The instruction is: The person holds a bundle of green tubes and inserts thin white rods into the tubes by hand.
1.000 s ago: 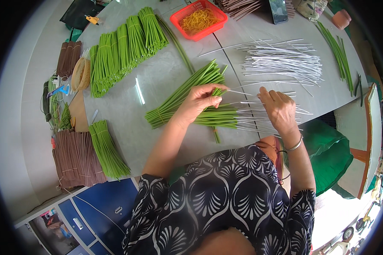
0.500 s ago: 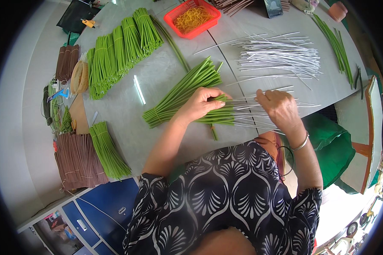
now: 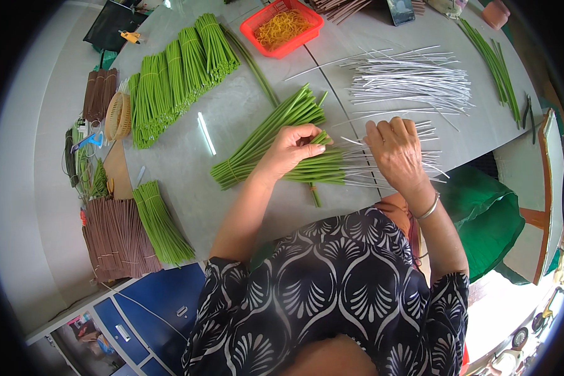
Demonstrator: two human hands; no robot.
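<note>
My left hand (image 3: 291,152) is closed, thumb and fingers pinching the ends of a few green stems raised from a fanned bundle of thin green stems (image 3: 244,155). Just to its right, my right hand (image 3: 395,153) pinches a thin white wire, whose tip points left toward the pinched stem ends. Several white wires (image 3: 363,177) stick out to the right from the bundle's lower stems, passing beneath my right hand. A band ties the bundle at its left end. Farther back lies a loose heap of white wires (image 3: 407,81).
Tied green bundles (image 3: 188,59) line the table's far left, beside a red basket (image 3: 285,42) of yellow rubber bands. Brown stems (image 3: 116,238) and another green bundle (image 3: 163,222) lie at the left. Loose green stems (image 3: 495,69) and pliers (image 3: 527,113) lie on the right.
My right hand has moved left, bringing a wire's tip near my left hand. My left fingers have lifted a few stem ends slightly off the bundle.
</note>
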